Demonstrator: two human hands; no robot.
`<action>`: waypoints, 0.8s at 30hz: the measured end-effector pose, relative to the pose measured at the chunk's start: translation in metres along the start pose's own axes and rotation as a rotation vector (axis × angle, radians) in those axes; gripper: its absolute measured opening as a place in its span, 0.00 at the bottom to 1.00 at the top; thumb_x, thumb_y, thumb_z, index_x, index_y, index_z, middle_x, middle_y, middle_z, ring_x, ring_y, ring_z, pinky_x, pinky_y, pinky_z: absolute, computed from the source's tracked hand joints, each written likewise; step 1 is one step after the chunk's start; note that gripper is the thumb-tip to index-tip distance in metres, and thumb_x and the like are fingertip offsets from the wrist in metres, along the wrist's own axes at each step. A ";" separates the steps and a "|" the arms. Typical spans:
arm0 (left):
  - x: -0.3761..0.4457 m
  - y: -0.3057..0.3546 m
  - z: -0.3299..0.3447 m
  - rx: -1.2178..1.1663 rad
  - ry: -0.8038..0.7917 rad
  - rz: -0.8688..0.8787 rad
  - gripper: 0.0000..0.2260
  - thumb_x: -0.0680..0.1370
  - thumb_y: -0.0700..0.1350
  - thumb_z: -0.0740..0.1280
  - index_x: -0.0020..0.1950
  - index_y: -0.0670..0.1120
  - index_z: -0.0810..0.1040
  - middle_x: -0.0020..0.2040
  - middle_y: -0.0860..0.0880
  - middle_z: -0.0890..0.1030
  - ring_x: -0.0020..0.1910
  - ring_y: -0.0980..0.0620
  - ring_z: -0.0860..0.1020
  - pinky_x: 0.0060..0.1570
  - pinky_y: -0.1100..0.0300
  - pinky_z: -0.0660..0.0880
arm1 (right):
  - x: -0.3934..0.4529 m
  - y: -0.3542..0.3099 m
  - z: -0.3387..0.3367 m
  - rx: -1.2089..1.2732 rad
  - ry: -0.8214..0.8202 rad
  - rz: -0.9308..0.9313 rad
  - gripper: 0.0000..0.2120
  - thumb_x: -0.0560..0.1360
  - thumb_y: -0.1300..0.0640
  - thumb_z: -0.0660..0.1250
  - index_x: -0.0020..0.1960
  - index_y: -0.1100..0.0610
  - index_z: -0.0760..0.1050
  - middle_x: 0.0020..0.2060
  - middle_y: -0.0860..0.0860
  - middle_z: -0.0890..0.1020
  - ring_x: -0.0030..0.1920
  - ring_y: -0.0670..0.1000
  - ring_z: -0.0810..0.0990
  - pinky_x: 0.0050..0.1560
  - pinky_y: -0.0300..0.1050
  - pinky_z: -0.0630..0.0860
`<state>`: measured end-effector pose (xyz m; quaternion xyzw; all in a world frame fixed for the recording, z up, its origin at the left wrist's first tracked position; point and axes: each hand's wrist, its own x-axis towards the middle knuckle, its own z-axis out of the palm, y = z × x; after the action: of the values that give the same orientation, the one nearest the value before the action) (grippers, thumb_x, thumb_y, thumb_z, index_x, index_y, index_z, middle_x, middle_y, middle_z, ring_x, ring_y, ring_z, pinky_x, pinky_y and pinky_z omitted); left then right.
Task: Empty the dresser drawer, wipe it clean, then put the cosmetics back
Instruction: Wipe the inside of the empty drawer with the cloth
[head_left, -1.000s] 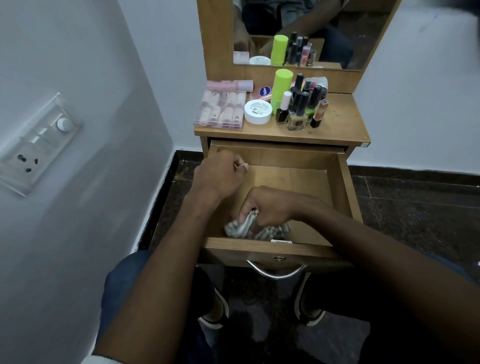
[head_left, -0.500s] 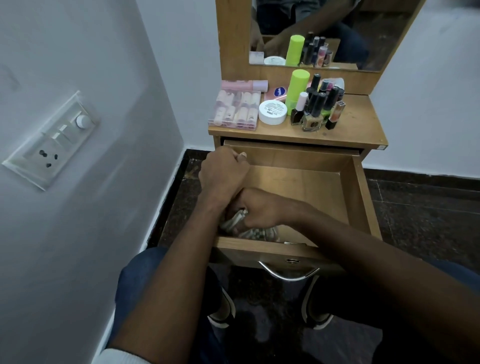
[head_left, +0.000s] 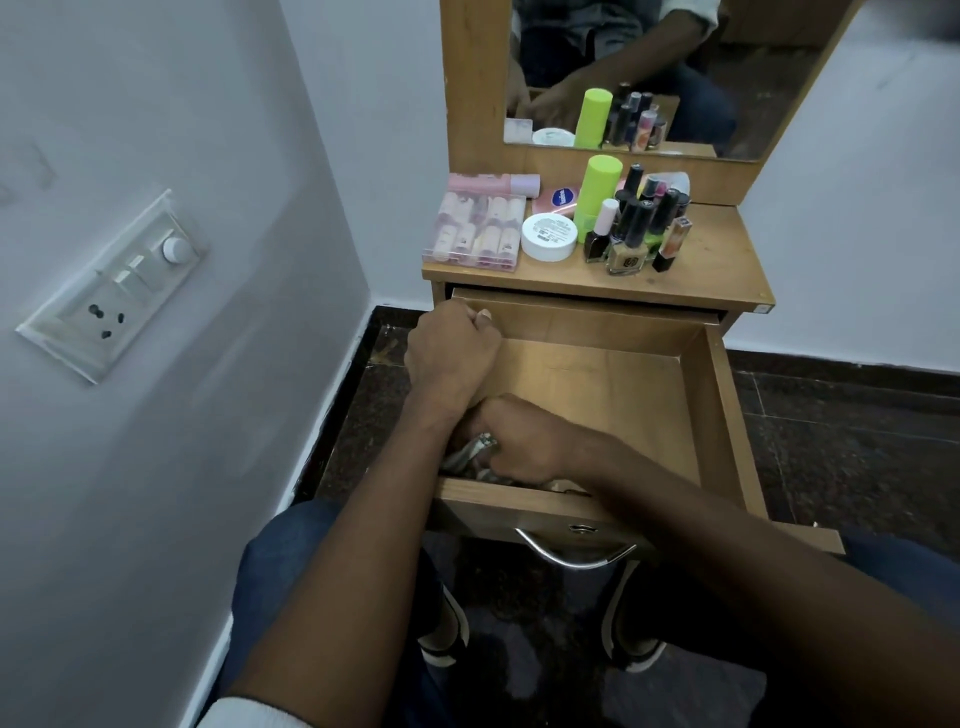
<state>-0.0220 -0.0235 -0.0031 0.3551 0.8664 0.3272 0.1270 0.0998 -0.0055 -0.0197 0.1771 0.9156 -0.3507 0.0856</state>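
The wooden dresser drawer (head_left: 613, 395) is pulled out and its floor is bare. My right hand (head_left: 524, 441) grips a crumpled grey-white cloth (head_left: 474, 453) against the drawer's front left corner. My left hand (head_left: 452, 353) has curled fingers over the drawer's left wall, which it hides. The cosmetics stand on the dresser top (head_left: 717, 260): a clear case of pink tubes (head_left: 478, 228), a white jar (head_left: 549, 236), a lime-green bottle (head_left: 597, 192) and several nail polish bottles (head_left: 634, 228).
A mirror (head_left: 727, 78) rises behind the cosmetics. A grey wall with a switchboard (head_left: 114, 286) stands close on the left. The drawer's metal handle (head_left: 574, 553) hangs over my knees and shoes. Dark stone floor (head_left: 857, 441) lies to the right.
My right hand has dragged the cloth leftward along the drawer's front, into the left corner beneath my left wrist. My left hand stays at the left wall.
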 end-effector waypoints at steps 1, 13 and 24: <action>0.000 0.000 0.000 0.017 0.000 0.005 0.13 0.83 0.54 0.64 0.52 0.49 0.86 0.50 0.48 0.85 0.53 0.42 0.82 0.52 0.51 0.78 | -0.003 -0.001 -0.001 0.025 -0.048 0.005 0.14 0.74 0.73 0.67 0.55 0.64 0.85 0.51 0.57 0.88 0.54 0.57 0.85 0.56 0.56 0.81; -0.002 0.005 0.005 0.213 0.037 0.069 0.14 0.83 0.55 0.64 0.56 0.47 0.84 0.53 0.46 0.85 0.54 0.41 0.83 0.49 0.51 0.76 | -0.021 0.009 -0.016 0.063 -0.116 0.091 0.16 0.77 0.67 0.72 0.62 0.55 0.85 0.56 0.50 0.87 0.55 0.47 0.85 0.59 0.44 0.80; -0.005 0.007 0.009 0.308 0.053 0.137 0.14 0.84 0.53 0.65 0.55 0.45 0.84 0.51 0.45 0.85 0.52 0.41 0.84 0.46 0.52 0.73 | -0.053 0.020 -0.025 0.118 -0.072 0.206 0.17 0.75 0.66 0.75 0.59 0.50 0.87 0.47 0.40 0.87 0.47 0.42 0.86 0.50 0.39 0.83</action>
<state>-0.0109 -0.0186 -0.0057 0.4199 0.8831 0.2077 0.0255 0.1558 0.0112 0.0016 0.2622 0.8666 -0.3997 0.1434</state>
